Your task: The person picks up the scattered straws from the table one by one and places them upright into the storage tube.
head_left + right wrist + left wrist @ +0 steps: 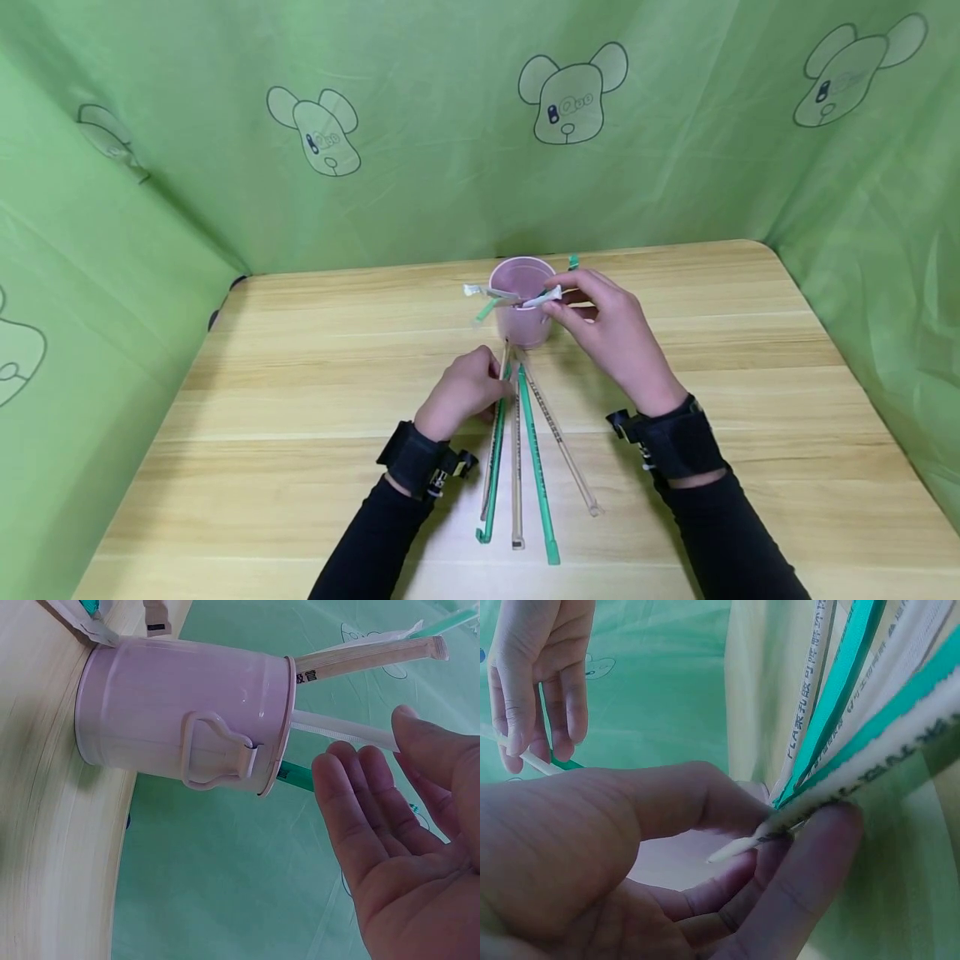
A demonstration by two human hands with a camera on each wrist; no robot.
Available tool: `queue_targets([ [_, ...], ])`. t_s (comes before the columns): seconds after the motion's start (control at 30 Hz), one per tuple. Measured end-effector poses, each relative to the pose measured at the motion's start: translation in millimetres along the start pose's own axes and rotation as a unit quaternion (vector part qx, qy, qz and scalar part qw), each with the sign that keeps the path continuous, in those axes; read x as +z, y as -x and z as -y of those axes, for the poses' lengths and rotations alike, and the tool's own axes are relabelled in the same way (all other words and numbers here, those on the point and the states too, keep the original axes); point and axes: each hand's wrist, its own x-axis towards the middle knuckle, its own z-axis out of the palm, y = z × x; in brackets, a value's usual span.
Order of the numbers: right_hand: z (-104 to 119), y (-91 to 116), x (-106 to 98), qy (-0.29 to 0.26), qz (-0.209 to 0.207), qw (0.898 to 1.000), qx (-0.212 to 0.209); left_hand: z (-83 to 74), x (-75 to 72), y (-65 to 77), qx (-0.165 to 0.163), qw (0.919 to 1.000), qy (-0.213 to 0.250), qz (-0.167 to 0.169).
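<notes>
The left hand [463,385] pinches a black-lettered, paper-wrapped straw [885,754] — the right hand [611,325], a white straw [341,728] (one end inside a pink cylindrical cup [169,709]).

Soft light fills the head view; the table [300,400] is palest near its front middle, with faint shadows beside both sleeves [375,537]. Both wrist views look dimmer, bluish, hazy; in the right one, small glints dot the cup [150,712].

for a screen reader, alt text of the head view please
A person's right hand holds a white straw at the rim of a pink cup while the left hand pinches one of several straws fanned across a wooden table.
</notes>
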Motion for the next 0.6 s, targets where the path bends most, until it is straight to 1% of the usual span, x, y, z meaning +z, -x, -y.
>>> queue_targets([
  [0.17,1.4,0.3,0.5,0.0,0.001,1.0,-0.005,-0.3,0.7,-1.0,0.012,0.9998,-0.018,-0.003],
  [0.43,0.7,-0.2,-0.1,0.0,0.003,1.0,-0.008,-1.5,1.1,-2.1,0.019,0.9997,-0.015,-0.001],
  [0.6,0.8,0.0,-0.3,0.002,0.008,1.0,-0.007,-1.1,-0.1,-2.1,0.022,0.9994,-0.027,-0.004],
])
